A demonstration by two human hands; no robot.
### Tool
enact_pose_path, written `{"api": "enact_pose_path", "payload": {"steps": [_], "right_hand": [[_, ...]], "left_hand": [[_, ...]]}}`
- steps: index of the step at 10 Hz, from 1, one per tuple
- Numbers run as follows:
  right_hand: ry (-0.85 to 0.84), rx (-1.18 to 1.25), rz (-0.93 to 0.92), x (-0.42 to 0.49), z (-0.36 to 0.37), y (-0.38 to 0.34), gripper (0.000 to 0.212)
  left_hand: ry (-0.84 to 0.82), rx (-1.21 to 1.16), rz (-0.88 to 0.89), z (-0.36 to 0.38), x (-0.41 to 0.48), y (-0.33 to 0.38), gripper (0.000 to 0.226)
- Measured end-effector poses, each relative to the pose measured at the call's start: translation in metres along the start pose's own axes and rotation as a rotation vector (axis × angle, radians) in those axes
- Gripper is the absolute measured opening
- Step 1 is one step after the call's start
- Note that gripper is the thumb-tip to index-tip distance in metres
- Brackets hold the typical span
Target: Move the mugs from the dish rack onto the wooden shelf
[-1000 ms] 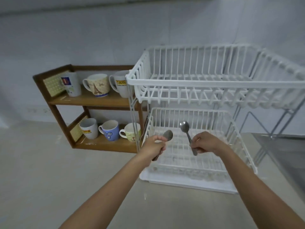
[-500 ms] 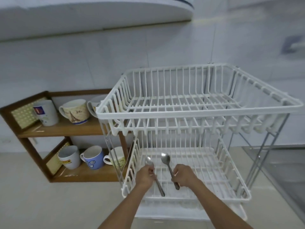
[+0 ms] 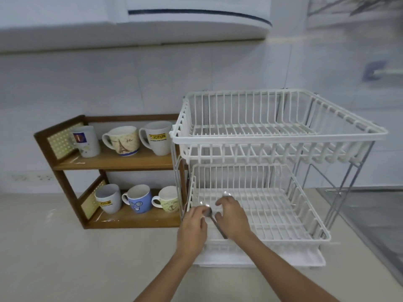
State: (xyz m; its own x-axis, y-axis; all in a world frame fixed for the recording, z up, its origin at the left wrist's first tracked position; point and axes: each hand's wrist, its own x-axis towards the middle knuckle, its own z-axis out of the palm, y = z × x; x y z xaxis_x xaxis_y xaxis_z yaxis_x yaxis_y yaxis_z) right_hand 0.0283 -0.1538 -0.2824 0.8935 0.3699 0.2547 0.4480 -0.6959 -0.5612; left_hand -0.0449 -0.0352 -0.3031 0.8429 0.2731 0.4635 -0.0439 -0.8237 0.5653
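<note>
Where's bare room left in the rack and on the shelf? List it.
The dish rack's upper basket is bare throughout. The lower basket is bare right of the right hand; its front-left corner is crowded by both hands and spoons. The wooden shelf is crowded: three mugs per tier, only front strips free.

Pale tiled wall (image 3: 109, 83) rises behind a beige countertop (image 3: 65, 258).

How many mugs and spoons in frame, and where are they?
Mugs on wooden shelf, top tier: 3 (tall white, Eiffel print, white Jotun)
Mugs, bottom tier: 3 (white Jotun, blue, cream)
Mugs in dish rack: 0
Spoons at lower rack basket: 2 ()
Total: 8
</note>
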Motion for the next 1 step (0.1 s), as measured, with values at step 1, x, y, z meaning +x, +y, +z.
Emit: {"api": "enact_pose_path", "payload": {"steps": [1], "right_hand": [[0.178,-0.037,-0.215,-0.0394,0.0123,-0.0154,0.022]], "left_hand": [[0.056,0.083,0.195,-0.0131,-0.0418,-0.0166,0.03]]}}
